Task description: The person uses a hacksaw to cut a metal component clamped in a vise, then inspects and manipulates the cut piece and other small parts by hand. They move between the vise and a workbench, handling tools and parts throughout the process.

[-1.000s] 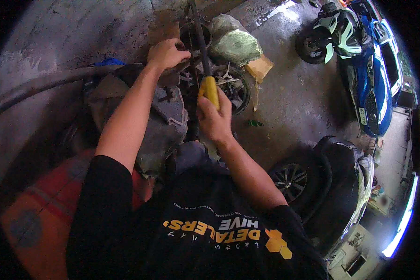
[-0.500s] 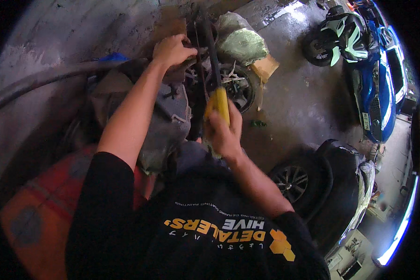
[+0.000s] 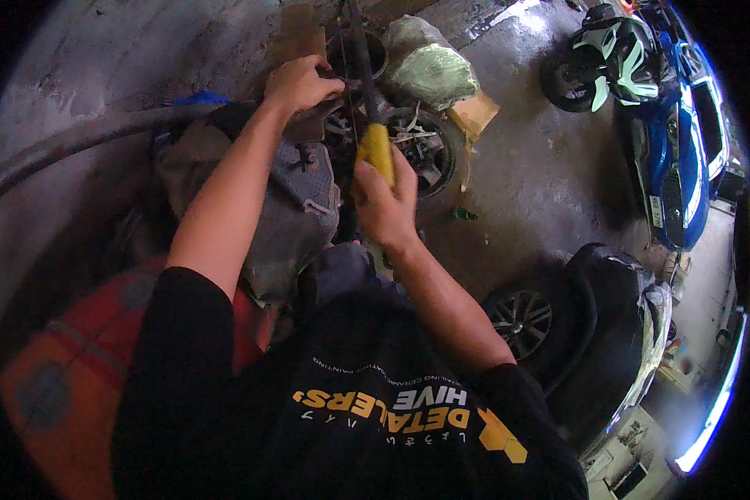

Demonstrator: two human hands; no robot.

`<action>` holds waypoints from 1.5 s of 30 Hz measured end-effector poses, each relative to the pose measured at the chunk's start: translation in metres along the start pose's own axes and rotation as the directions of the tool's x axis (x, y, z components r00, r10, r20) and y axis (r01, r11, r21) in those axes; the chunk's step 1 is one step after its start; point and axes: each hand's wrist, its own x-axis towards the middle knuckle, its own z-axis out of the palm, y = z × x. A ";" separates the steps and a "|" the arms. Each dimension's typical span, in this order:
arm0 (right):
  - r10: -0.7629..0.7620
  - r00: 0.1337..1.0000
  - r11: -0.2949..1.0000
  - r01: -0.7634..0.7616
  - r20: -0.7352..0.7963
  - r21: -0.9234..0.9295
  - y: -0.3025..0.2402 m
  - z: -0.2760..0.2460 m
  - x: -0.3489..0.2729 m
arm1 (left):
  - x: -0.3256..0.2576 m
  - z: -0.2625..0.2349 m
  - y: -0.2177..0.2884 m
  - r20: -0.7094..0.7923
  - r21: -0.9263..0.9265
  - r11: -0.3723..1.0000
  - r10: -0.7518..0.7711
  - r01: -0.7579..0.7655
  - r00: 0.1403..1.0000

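At the lower centre of the frame, my black short-sleeved shirt with yellow and white print (image 3: 225, 400) is nearest to view. Left of centre, my left forearm passes over a grey, rough, worn slab (image 3: 296, 237); leaning low, I might scrape skin on its edge.

Above centre, my right hand (image 3: 389, 200) is wrapped firmly round the chunky yellow handle (image 3: 379, 154) of what I take for a long, dark-framed hacksaw (image 3: 361, 67), which runs up to the top edge of the frame. A slack or sweaty grip could let it twist, and its thin, brownish, blade-like strip (image 3: 349, 100) might then skip or snap.

Left of that strip, my left hand (image 3: 304, 85) is half curled, thumb and fingertips drawn close together; I cannot tell whether they pinch anything. They sit very near the strip, so a sideways jump could nick my thumb, and the gloom here makes misjudging it easier.

Beyond, at upper centre, lie a dark-tyred, spoked wheel (image 3: 432, 154) and a pale, plastic-wrapped bundle (image 3: 433, 71); a wild stroke might knock either. Right of the wheel, a small green bottle-like object (image 3: 465, 214) could roll underfoot if I stepped there.
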 end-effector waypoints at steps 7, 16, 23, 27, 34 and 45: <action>-0.038 0.999 0.997 0.037 0.012 0.065 -0.009 0.000 -0.005 | 0.000 0.002 0.002 0.000 0.016 1.000 0.000 0.000 1.000; -0.024 1.000 0.997 0.022 0.019 0.074 -0.006 0.000 -0.053 | -0.005 0.001 0.015 0.016 0.133 0.991 -0.021 0.019 1.000; -0.098 0.995 0.995 0.099 0.021 -0.020 0.001 -0.003 -0.054 | 0.004 0.007 -0.009 -0.060 0.053 0.993 0.105 -0.102 0.993; -0.040 0.999 0.998 0.039 0.021 0.053 -0.014 -0.013 -0.064 | -0.016 -0.021 0.029 0.061 0.034 0.999 -0.044 0.042 0.997; 0.054 0.995 0.977 -0.071 0.088 0.200 -0.023 -0.009 -0.069 | -0.014 0.008 0.001 -0.183 0.036 0.999 0.018 -0.012 0.983; -0.043 0.979 0.986 0.009 0.201 0.165 -0.009 -0.042 -0.052 | -0.011 -0.005 0.020 -0.134 0.023 1.000 0.007 -0.004 0.991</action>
